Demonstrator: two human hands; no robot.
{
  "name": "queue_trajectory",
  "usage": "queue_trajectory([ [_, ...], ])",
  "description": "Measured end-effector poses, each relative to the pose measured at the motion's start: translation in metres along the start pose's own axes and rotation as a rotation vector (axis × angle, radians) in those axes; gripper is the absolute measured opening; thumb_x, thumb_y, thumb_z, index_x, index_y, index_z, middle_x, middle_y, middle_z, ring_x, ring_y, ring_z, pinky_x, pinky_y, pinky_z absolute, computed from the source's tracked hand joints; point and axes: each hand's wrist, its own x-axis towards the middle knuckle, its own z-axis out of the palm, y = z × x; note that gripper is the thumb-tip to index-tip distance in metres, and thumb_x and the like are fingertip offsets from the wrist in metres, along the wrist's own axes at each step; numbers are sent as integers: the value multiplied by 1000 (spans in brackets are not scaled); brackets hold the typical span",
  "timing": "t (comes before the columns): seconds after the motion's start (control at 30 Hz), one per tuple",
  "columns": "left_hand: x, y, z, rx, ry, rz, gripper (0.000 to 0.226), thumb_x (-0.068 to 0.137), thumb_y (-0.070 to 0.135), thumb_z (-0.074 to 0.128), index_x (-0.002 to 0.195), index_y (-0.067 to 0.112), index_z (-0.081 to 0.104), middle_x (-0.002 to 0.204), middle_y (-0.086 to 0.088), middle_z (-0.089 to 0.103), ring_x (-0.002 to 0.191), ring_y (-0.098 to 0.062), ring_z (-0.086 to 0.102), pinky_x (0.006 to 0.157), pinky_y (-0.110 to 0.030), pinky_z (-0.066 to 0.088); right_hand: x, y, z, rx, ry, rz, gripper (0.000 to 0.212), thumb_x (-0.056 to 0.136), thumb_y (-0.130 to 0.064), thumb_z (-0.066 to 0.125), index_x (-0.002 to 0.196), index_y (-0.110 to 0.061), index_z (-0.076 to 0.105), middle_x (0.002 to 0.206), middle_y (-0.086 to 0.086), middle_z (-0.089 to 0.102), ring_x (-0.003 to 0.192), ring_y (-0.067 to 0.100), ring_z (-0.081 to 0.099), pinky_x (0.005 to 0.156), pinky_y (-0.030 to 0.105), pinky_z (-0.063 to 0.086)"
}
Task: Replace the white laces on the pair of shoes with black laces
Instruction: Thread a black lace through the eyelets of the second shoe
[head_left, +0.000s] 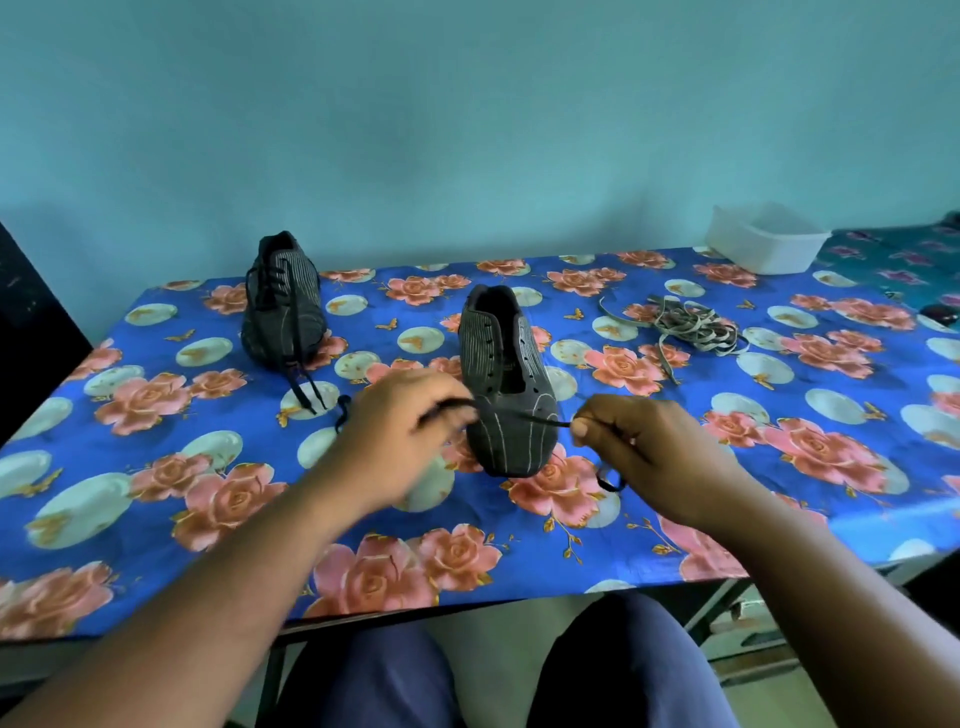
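Head cam, so just the one view. Both hands are working the near shoe (506, 384), which sits on the flowery blue tablecloth (156, 467) toe toward the person, eyelets mostly bare. A black lace (535, 417) runs across the toe end of it. The left hand (395, 431) has its fingers curled in around one end of that lace, though it's a bit blurry so the exact grip is hard to read. The right hand (639, 441) pinches the other end between thumb and fingertip, rest of the fingers tucked in, with a loop of lace dangling below it. The far shoe (283, 301) on the left is already done up in black, ends trailing on the cloth. The old white laces (685, 322) lie in a heap to the right, near a white plastic tub (763, 236) at the back corner
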Motion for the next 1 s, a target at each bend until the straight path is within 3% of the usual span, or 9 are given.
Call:
queue_trajectory([
  [0.13, -11, -30, -33, -9, 2, -220, 16, 92, 23, 74, 104, 33, 74, 101, 13, 71, 101, -5, 65, 92, -44, 51, -13, 28, -7, -11, 69, 74, 36, 96, -57, 43, 83, -28, 59, 65, 1, 57, 58, 21, 52, 58, 46, 47],
  [0.27, -9, 8, -23, 270, -277, -148, 91, 65, 78, 65, 148, 47, 42, 144, 20, 50, 136, -7, 42, 114, -40, 28, -3, 10, 6, -5, 20, 23, 37, 97, -55, 44, 84, -25, 61, 69, -5, 60, 62, 14, 56, 59, 31, 48],
  [0.33, -4, 31, -12, 299, -421, -67, 103, 65, 80, 59, 155, 50, 21, 155, 24, 31, 144, 1, 19, 118, -37, 11, 5, -4, 15, -24, -15, -51, 33, 102, -47, 49, 83, -24, 59, 69, -6, 58, 64, 14, 56, 60, 35, 48],
  [0.43, 2, 46, -2, 152, -500, -65, 107, 64, 83, 63, 156, 51, 20, 151, 30, 31, 143, 6, 18, 124, -43, 12, 13, -15, 20, -53, -38, -105, 31, 101, -49, 48, 85, -25, 59, 71, -9, 58, 67, 11, 55, 62, 43, 48],
  [0.5, 6, 46, 1, 5, -451, -111, 88, 70, 82, 66, 148, 49, 41, 143, 28, 51, 137, 5, 39, 120, -45, 29, 14, -20, 18, -23, -37, -117, 32, 99, -52, 45, 87, -27, 62, 72, -10, 60, 69, 11, 57, 62, 43, 49],
  [0.6, 7, 42, 3, -171, -315, -105, 38, 90, 60, 62, 108, 30, 76, 97, 13, 75, 93, -2, 68, 88, -36, 54, 10, -20, 13, 40, -28, -137, 28, 101, -48, 51, 90, -27, 66, 74, -6, 65, 69, 16, 60, 62, 42, 49],
  [0.7, 2, 33, -1, -143, -180, -94, 31, 96, 51, 59, 90, 26, 77, 84, 10, 74, 81, -9, 69, 73, -27, 53, 3, -13, 8, 37, 13, -105, 26, 101, -44, 55, 84, -27, 64, 68, -8, 60, 62, 14, 55, 58, 34, 47],
  [0.83, -3, -7, -19, 25, -13, -159, 22, 95, 50, 61, 88, 34, 75, 91, 14, 76, 96, -7, 71, 88, -36, 55, -10, 8, 0, 40, 44, 13, 32, 98, -50, 50, 81, -26, 62, 64, -3, 55, 57, 14, 48, 56, 33, 42],
  [1.0, -7, -66, -45, 324, 37, -417, 34, 98, 57, 52, 78, 35, 69, 69, 6, 68, 76, -21, 65, 80, -41, 49, -19, 23, -14, 282, 150, 247, 29, 91, -46, 57, 83, -21, 70, 69, 6, 62, 56, 8, 50, 53, 15, 37],
])
